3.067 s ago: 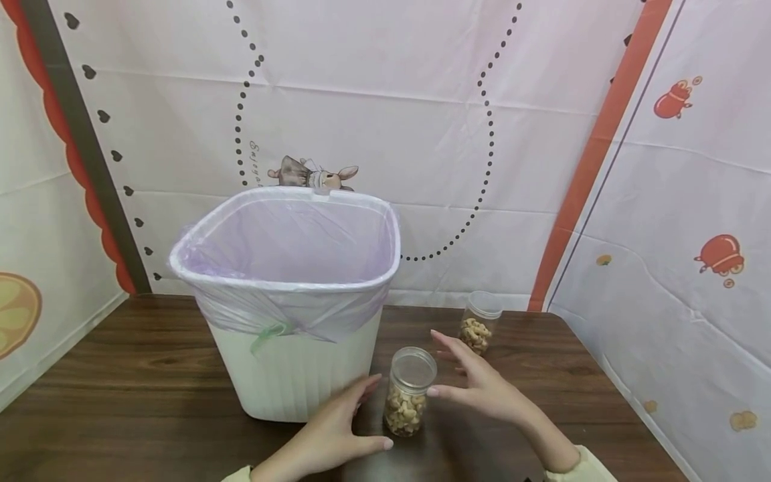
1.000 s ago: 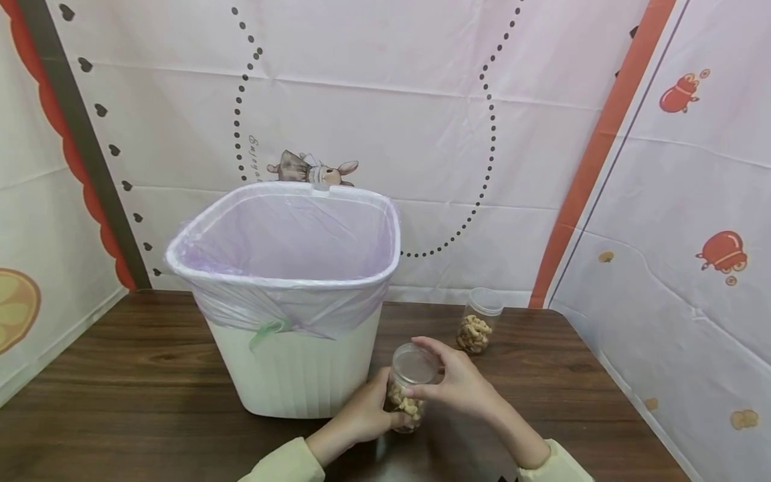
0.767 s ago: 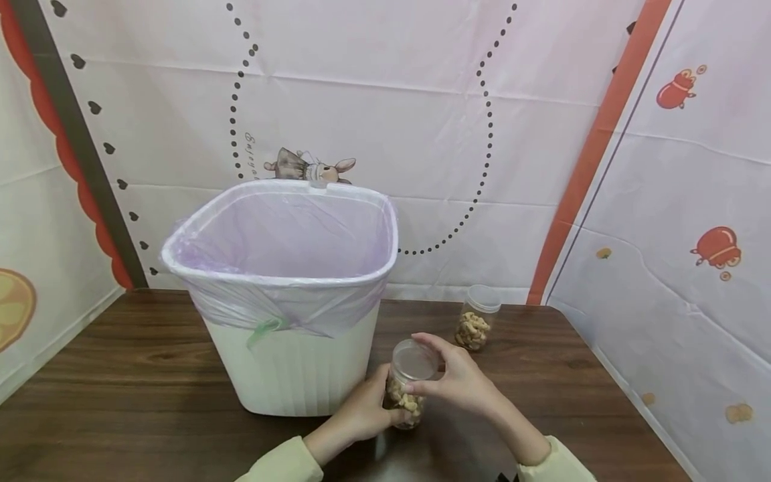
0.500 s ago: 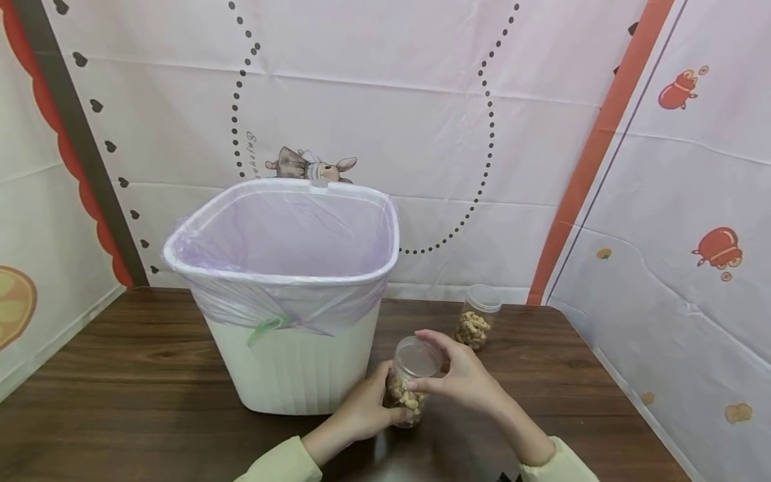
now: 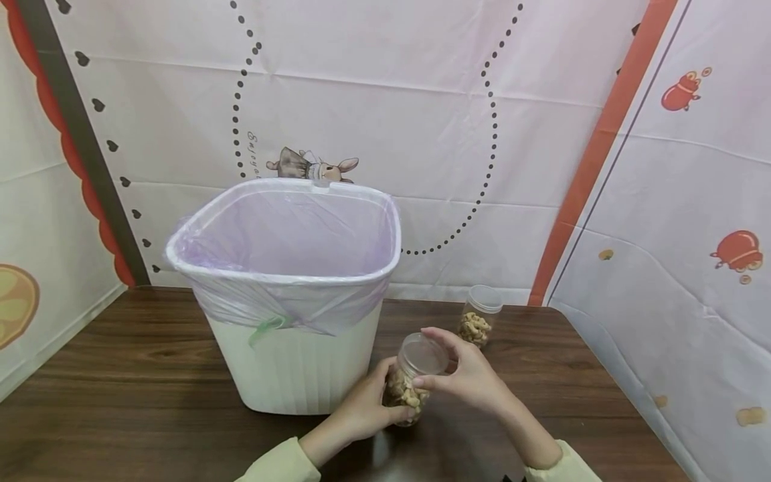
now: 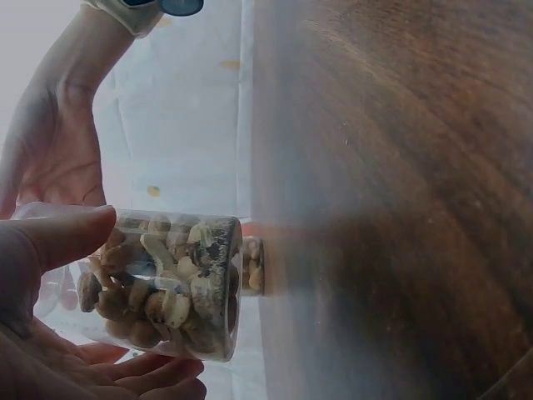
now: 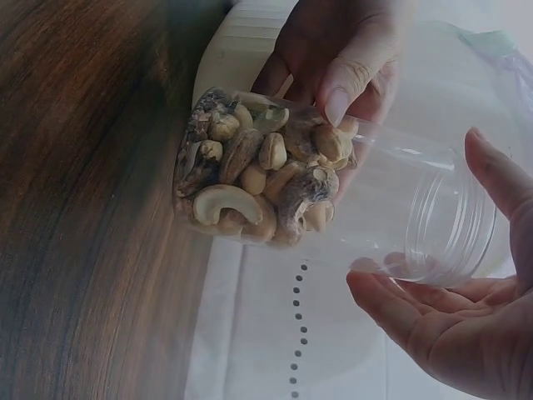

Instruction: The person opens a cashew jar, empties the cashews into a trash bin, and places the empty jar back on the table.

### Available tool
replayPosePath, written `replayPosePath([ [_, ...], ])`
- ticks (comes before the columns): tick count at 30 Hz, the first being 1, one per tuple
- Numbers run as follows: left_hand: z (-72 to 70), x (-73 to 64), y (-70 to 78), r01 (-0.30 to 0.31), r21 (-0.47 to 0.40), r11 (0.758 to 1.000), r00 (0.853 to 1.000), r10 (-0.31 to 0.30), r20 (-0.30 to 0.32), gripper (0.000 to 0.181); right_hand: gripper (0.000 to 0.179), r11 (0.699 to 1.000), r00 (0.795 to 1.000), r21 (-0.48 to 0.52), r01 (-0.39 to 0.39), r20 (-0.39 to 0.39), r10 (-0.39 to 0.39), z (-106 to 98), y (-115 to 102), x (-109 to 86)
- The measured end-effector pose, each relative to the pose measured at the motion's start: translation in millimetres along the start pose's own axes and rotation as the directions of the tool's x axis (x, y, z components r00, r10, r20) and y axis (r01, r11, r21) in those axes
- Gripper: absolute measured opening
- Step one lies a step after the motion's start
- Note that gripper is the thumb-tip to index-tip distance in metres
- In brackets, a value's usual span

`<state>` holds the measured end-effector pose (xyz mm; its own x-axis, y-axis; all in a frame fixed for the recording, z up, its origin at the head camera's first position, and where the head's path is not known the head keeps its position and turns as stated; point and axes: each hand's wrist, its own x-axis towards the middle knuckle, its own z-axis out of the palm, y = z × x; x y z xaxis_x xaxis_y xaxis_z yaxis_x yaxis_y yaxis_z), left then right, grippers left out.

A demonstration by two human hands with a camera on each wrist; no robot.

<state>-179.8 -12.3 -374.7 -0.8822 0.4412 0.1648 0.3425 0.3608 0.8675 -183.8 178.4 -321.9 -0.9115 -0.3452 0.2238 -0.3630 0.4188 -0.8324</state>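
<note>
A clear screw-top jar point(image 5: 411, 391), partly filled with cashews and other nuts, leans slightly to the right in the head view. My left hand point(image 5: 364, 410) grips its lower body, thumb across the front. Up at the clear lid point(image 5: 423, 355), my right hand point(image 5: 466, 376) holds the rim between thumb and fingers. In the right wrist view the nuts point(image 7: 258, 175) gather at the jar's base, below the ridged lid point(image 7: 454, 221). The left wrist view shows the jar's bottom close over the table, with the left thumb point(image 6: 79, 233) along its side.
A white bin point(image 5: 301, 375) with a purple liner point(image 5: 241, 301) folded over its rim stands left of the hands. Behind the right hand is a second jar of nuts point(image 5: 478, 320). Printed cloth point(image 5: 421, 140) hangs behind the brown wooden table point(image 5: 120, 375).
Both hands were spread apart around the upright jar; then the left gripped its body and the right its lid. Since then the jar has shifted slightly up and tipped rightward.
</note>
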Motion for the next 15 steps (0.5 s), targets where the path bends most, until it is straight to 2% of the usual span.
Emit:
replayPosePath([
  [15,6.9,-1.2,2.7,-0.030,0.015,0.999,1.000,0.030,-0.009,0.078,0.065,0.996,0.999,0.088,0.016,-0.038,-0.012,-13,1,-13.5],
])
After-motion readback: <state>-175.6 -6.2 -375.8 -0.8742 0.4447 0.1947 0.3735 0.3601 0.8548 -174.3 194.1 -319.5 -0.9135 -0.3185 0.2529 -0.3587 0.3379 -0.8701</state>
